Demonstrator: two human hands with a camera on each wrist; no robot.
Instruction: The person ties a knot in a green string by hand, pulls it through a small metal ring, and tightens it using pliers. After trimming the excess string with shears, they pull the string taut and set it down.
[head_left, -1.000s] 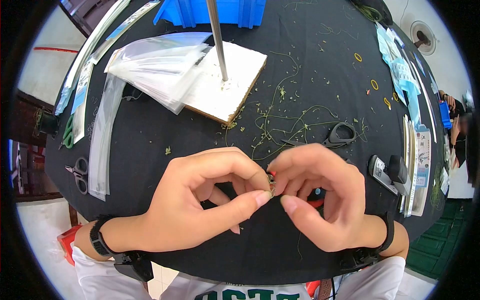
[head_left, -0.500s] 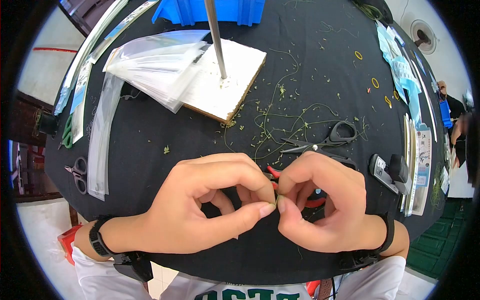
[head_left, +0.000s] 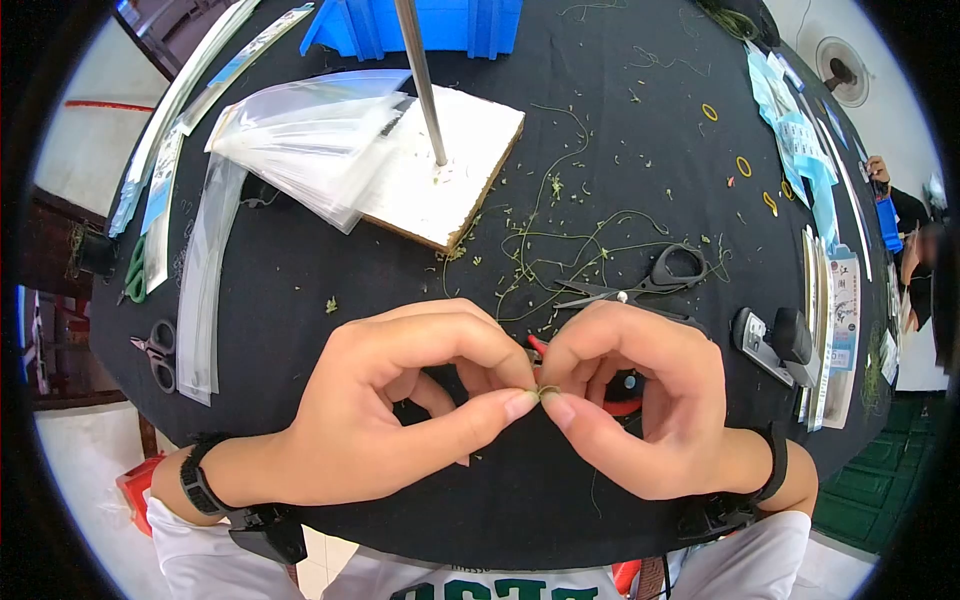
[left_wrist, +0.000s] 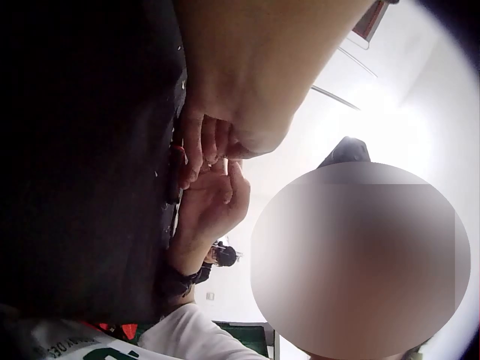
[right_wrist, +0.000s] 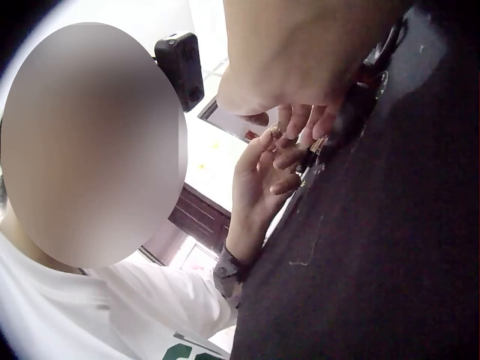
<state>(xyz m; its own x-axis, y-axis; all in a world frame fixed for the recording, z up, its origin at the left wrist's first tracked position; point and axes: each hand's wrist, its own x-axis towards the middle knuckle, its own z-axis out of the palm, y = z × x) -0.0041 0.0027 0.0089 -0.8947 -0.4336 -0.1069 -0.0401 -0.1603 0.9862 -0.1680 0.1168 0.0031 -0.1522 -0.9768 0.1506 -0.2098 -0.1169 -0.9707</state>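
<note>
In the head view my left hand [head_left: 400,400] and right hand [head_left: 645,400] meet over the front of the black-covered table. Thumb and forefinger of each pinch a thin greenish strand [head_left: 547,389], which bends in a small loop between the fingertips. Most of it is hidden by the fingers. Under my right hand lies a red-handled tool [head_left: 625,407], partly covered. Black scissors [head_left: 680,268] rest just beyond that hand. In the right wrist view the fingertips of the left hand [right_wrist: 259,176] come close to those of the right.
A white board [head_left: 440,190] with a metal rod [head_left: 425,90] stands behind, with clear plastic sleeves [head_left: 310,135] against it. Loose green thread [head_left: 540,200] and scraps lie mid-table. A stapler [head_left: 765,345] sits at right, small scissors [head_left: 160,352] at left, a blue bin [head_left: 410,30] at back.
The two hands' fingertips have come together, the right thumb and forefinger closing on the strand. The strand now curves in a small loop between them.
</note>
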